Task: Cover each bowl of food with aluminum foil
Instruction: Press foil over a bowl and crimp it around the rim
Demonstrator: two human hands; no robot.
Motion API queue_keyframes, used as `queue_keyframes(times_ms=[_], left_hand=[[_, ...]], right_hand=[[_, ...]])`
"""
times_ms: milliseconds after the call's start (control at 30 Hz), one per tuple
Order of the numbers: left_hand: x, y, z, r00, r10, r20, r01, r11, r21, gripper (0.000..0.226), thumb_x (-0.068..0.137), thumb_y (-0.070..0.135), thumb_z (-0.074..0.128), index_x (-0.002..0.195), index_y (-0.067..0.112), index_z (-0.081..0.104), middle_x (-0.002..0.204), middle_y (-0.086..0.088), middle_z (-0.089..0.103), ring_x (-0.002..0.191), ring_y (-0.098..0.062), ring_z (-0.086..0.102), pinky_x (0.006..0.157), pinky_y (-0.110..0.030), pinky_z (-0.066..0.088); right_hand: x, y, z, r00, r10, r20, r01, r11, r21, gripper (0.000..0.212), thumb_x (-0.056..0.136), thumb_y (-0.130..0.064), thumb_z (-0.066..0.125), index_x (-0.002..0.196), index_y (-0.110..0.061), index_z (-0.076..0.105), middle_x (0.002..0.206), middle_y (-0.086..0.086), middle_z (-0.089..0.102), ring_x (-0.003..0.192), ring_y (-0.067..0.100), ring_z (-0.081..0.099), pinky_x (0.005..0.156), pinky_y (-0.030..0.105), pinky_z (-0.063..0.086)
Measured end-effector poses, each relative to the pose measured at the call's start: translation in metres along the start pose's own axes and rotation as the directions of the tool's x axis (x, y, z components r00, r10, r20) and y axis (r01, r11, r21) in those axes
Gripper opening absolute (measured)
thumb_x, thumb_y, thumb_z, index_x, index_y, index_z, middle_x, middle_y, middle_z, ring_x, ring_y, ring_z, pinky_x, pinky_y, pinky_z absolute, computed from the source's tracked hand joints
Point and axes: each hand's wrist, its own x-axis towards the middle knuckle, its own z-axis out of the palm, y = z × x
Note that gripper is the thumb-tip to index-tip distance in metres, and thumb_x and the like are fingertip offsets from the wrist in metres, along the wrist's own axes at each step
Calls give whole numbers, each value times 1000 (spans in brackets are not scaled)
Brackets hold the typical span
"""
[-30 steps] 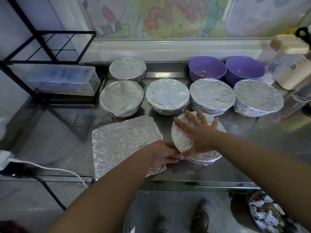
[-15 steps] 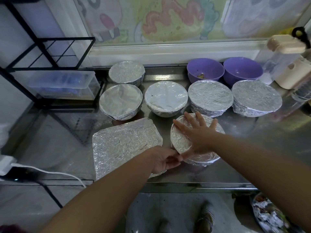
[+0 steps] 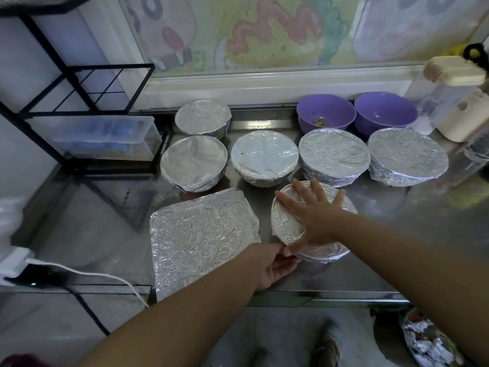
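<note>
A foil-covered bowl [image 3: 288, 223] stands near the front of the steel counter. My right hand [image 3: 315, 218] lies flat on its foil top, fingers spread. My left hand [image 3: 275, 266] presses straight fingers against the bowl's near-left foil edge. Behind it stand several more foil-covered bowls, among them one in the middle [image 3: 264, 157] and one at the far right [image 3: 407, 156]. A foil-covered square dish [image 3: 203, 234] sits to the left. Two purple bowls [image 3: 326, 115] [image 3: 385, 112] at the back are uncovered; the left one holds some food scraps.
A black wire rack [image 3: 79, 83] with a clear plastic box [image 3: 105, 136] stands at the left. A cream-lidded jar [image 3: 449, 83] and a cream container [image 3: 468, 120] stand at the back right. A white cable [image 3: 87, 274] crosses the front left. Crumpled foil [image 3: 428, 340] lies on the floor.
My left hand has slid a little right along the bowl's near edge. My right hand stays flat on the foil top.
</note>
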Motion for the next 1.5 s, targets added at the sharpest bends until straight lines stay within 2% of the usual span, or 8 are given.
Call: queue_keyframes(times_ms=[167,333,500,633,733,933,1100,1500], left_hand=[[-10,16,-5,999,-43,32,44,999,-14,21,101,-1,45,110,-13,60,90,-24,72,79,-30,72,65,-38,61],[-20,47,-8,979,-146,140,121,977,176,52,104,24,31,141,-11,41,138,-33,51,129,-45,50,102,-52,43],[-22,62,-6,958,-216,190,171,959,227,70,103,41,29,147,-12,30,145,-36,41,137,-48,39,118,-52,27],[-21,62,-2,964,-197,178,153,961,232,73,102,46,33,154,-2,20,149,-36,37,139,-51,35,120,-54,22],[-27,63,2,971,-163,175,112,957,269,69,103,48,30,153,1,29,147,-33,42,139,-47,38,121,-52,21],[-33,68,5,973,-100,207,39,960,279,56,104,44,32,115,-2,61,104,-22,72,105,-36,64,96,-43,47],[-32,73,6,973,-106,205,39,952,304,65,103,47,30,139,-3,49,135,-27,57,130,-42,50,109,-49,38],[-33,77,5,971,-78,228,1,948,319,61,104,51,32,139,6,53,135,-20,61,125,-44,55,107,-56,41]], right_hand=[[0,0,0,1000,-5,-9,5,1000,1,139,49,-100,58,148,-56,-29,160,-4,-42,146,39,-37,102,86,-7],[1,0,3,1000,-2,-30,1,1000,-12,138,52,-98,60,148,-54,-29,161,-4,-41,147,40,-35,103,86,-5],[1,0,3,999,1,-43,-2,1000,-20,137,52,-98,60,148,-55,-29,161,-4,-40,148,40,-34,105,86,-4],[0,0,4,999,-5,-46,5,1000,-13,138,52,-97,60,149,-54,-28,162,-3,-39,147,40,-35,105,86,-5],[0,0,3,999,-8,-45,7,1000,-12,138,52,-98,59,149,-53,-28,161,-3,-40,147,40,-35,104,87,-6],[0,0,4,999,-8,-49,8,1000,-9,141,48,-100,58,148,-53,-29,161,-2,-39,147,40,-36,103,87,-6],[-1,-2,3,999,-4,-54,3,1000,-13,141,48,-99,59,149,-53,-28,162,-2,-38,148,40,-34,102,88,-5],[-2,-2,2,999,-11,-49,12,1000,5,142,49,-99,60,149,-52,-29,162,-2,-39,147,40,-35,101,88,-7]])
